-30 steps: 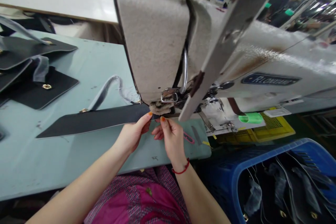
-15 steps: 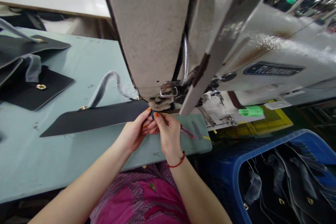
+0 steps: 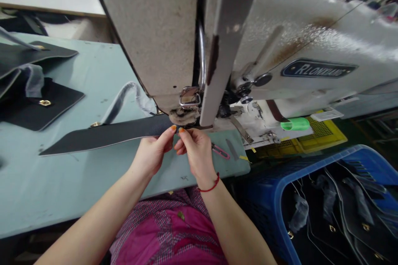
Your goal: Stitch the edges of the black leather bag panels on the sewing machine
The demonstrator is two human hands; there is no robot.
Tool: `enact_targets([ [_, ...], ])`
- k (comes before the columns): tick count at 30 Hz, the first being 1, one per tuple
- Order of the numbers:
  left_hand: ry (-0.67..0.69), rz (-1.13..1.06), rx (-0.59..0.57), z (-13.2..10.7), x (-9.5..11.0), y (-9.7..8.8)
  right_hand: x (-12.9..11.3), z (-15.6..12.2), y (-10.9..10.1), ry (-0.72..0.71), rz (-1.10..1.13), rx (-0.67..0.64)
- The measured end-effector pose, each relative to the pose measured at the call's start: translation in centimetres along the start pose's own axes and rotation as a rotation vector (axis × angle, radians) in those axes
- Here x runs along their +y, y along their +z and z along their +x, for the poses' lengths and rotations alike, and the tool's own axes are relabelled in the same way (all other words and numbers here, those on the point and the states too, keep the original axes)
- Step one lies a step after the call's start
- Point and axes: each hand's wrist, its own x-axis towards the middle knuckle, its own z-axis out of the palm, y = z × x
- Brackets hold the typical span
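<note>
A long black leather panel (image 3: 105,136) lies across the pale green table (image 3: 62,182), its right end under the head of a white sewing machine (image 3: 174,41). My left hand (image 3: 152,155) pinches the panel's near edge just below the needle area. My right hand (image 3: 194,153), with a red string on the wrist, has its fingers closed beside the left, thumb and forefinger touching the same edge. A grey wrapped strap (image 3: 124,99) with gold fittings loops up from the panel.
More black panels with gold clasps (image 3: 37,103) lie at the table's left. Pink-handled snips (image 3: 220,152) rest right of my hands. A blue crate (image 3: 336,207) with dark bag pieces stands at the lower right, a yellow crate (image 3: 320,138) behind it.
My two hands have drawn together at the panel's edge under the machine head. The camera has leaned in closer to the machine.
</note>
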Motion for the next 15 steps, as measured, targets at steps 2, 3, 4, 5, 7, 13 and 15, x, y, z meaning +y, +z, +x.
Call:
enact_targets([
  [2,-0.048,-0.048,-0.017,-0.02,0.23,0.28,-0.06,0.07,-0.11,0.025,0.036,-0.023],
  [3,-0.072,-0.075,-0.027,-0.01,0.34,0.38,-0.1,0.11,-0.14,0.037,0.055,-0.028],
  [4,-0.096,-0.106,-0.039,0.01,0.45,0.46,-0.14,0.16,-0.15,0.047,0.069,-0.035],
  [5,-0.119,-0.139,-0.052,0.04,0.55,0.52,-0.18,0.2,-0.15,0.051,0.077,-0.042],
  [7,-0.163,-0.202,-0.082,0.09,0.69,0.61,-0.23,0.27,-0.12,0.049,0.075,-0.053],
  [13,-0.239,-0.282,-0.141,0.27,0.68,0.61,-0.16,0.26,-0.02,0.03,0.053,-0.044],
  [15,-0.227,-0.226,-0.127,0.44,0.68,0.41,-0.12,0.22,-0.09,0.029,0.054,-0.042],
])
